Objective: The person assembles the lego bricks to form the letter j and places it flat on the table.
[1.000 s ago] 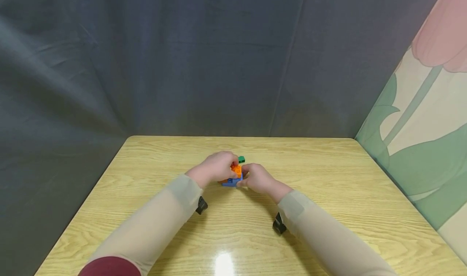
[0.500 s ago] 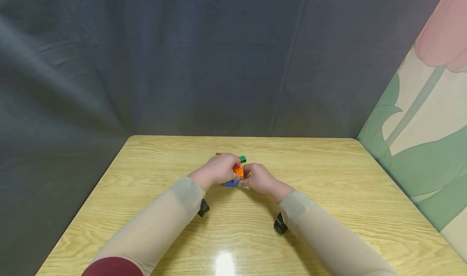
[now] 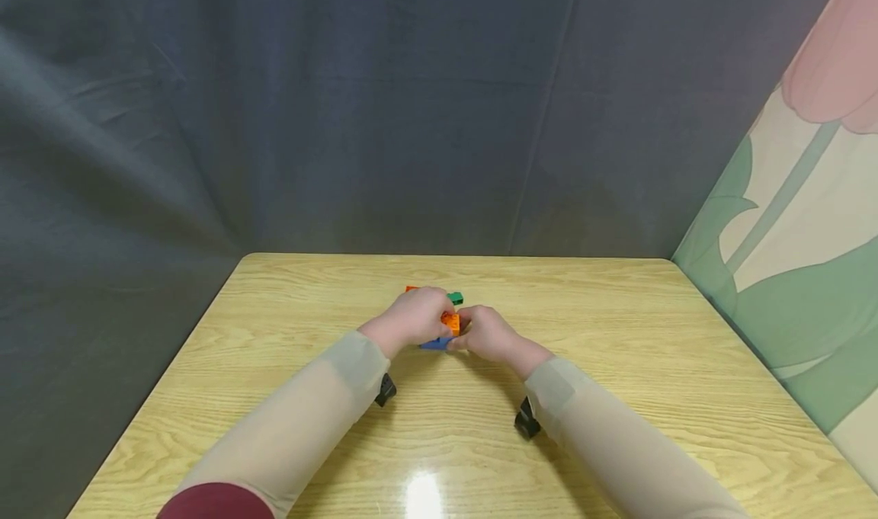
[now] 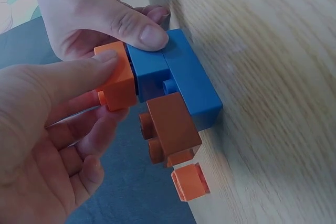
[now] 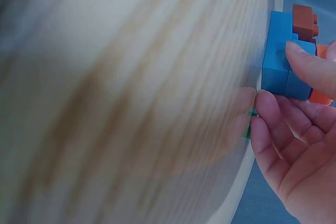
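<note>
Small orange plastic brick (image 4: 116, 80) pinched in left hand (image 4: 42, 129), seated against blue plastic block stack (image 4: 178, 80); stack gripped opposite by right hand (image 4: 89, 14).

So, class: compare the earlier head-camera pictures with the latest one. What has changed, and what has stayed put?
The left hand slid slightly right and away over the orange brick, uncovering an orange piece behind it. The right hand still holds the blue bricks; the green brick and table are unchanged.
</note>
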Motion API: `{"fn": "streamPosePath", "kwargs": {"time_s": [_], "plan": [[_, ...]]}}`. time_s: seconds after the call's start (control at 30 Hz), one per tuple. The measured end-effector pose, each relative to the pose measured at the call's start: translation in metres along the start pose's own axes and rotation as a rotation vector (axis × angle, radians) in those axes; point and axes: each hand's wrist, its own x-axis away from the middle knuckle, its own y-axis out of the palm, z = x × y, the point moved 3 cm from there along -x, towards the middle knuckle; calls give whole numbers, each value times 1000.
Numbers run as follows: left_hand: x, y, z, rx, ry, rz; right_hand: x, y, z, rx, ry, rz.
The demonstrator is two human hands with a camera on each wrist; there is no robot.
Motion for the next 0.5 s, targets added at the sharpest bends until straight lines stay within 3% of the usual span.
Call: {"fn": "streamPosePath", "kwargs": {"time_s": [0.5], "plan": [[-1,0,1,16,-16,-18,1,-1,-1,-18,-3,-2]]}}
